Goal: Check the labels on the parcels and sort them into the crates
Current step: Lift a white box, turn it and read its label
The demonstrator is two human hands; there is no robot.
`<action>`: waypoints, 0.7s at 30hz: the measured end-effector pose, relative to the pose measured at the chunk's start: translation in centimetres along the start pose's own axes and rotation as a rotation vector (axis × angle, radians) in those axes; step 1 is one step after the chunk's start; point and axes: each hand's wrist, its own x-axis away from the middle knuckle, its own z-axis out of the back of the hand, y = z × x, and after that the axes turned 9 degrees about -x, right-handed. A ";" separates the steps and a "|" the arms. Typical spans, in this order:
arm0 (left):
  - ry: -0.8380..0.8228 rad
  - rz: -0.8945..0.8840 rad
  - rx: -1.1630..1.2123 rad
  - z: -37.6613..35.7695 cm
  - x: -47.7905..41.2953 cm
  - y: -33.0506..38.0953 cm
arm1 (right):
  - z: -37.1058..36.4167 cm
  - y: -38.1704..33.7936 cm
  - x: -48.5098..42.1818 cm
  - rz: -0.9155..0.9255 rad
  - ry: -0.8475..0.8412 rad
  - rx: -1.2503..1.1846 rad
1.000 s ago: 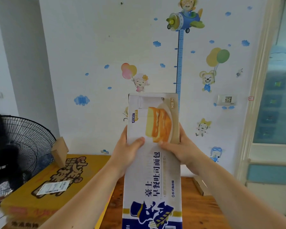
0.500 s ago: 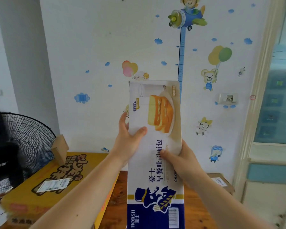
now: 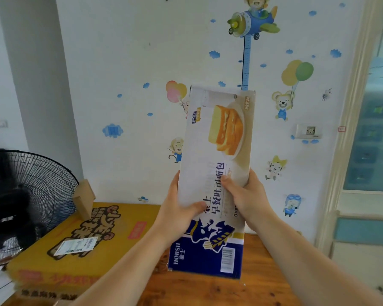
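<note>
Fig.: parcel check, head view. Bread box [image 3: 217,133], tall, white over blue, closed, contents not visible. It is held at centre in front of the person, above the wooden table [image 3: 263,283], top leaning slightly right, printed face w/ barcode toward the camera. Cannot tell if its lower edge touches the table.

L hand [image 3: 179,208] grips the box's left edge, thumb across the front face, fingers behind. R hand [image 3: 245,195] grips the right edge a little higher, thumb on the front.

Yellow carton [image 3: 119,228], near left, closed, contents not visible. On its lid lie a white shipping label [image 3: 75,246] and, at the far corner, a small brown box [image 3: 84,198] standing tilted. Black fan [image 3: 31,188] at far left, beside the carton.

Vs. 0.5 s ago: the box's bottom edge has come into view and its top now tips right. L hand has slid down the edge and R hand has moved up, so R now sits higher than L. Carton, label, small box unchanged.
</note>
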 end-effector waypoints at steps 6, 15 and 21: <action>0.088 -0.035 0.165 0.9 -1.2 0.2 | 0.2 -0.3 0.3 -0.006 -0.260 0.081; 0.153 0.033 0.230 1.1 -2.2 1.6 | 0.3 0.7 1.9 -0.091 -0.234 0.096; -0.112 0.071 0.176 1.3 -1.1 1.1 | 0.7 0.2 0.9 -0.045 -0.162 -0.004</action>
